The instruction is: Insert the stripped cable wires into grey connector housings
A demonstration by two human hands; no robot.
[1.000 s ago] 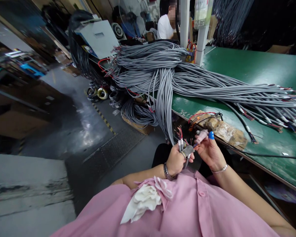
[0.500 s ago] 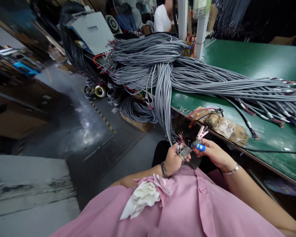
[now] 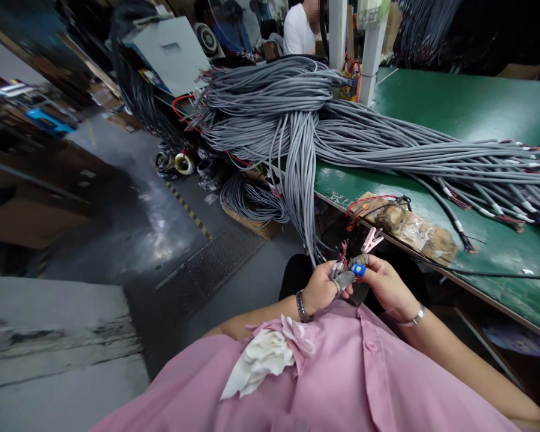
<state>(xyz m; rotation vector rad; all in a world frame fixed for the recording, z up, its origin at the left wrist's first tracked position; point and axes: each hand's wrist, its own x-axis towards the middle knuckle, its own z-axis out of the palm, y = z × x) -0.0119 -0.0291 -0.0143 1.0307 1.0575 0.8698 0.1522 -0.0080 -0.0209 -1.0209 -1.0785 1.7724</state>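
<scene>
My left hand (image 3: pixel 324 288) is closed on several grey cable ends (image 3: pixel 336 268), whose thin red and dark wires stick up above its fingers. A grey covering wraps its thumb. Close against it on the right is my right hand (image 3: pixel 381 282), its fingers pinched together at the wires; blue tape wraps one fingertip, and what lies in the pinch is too small to make out. A pink clip (image 3: pixel 371 240) stands just above my right hand. From the large grey cable bundle (image 3: pixel 299 162), a bunch hangs over the table edge towards my left hand.
The green table (image 3: pixel 450 111) carries long grey cables. A taped wooden block (image 3: pixel 418 231) with wires lies at its near edge. Coils (image 3: pixel 184 163) lie on the floor to the left. A person in a white shirt (image 3: pixel 298 31) is at the back.
My right hand has moved slightly left, and its fingers now meet my left hand's at the wires. The view has shifted a little.
</scene>
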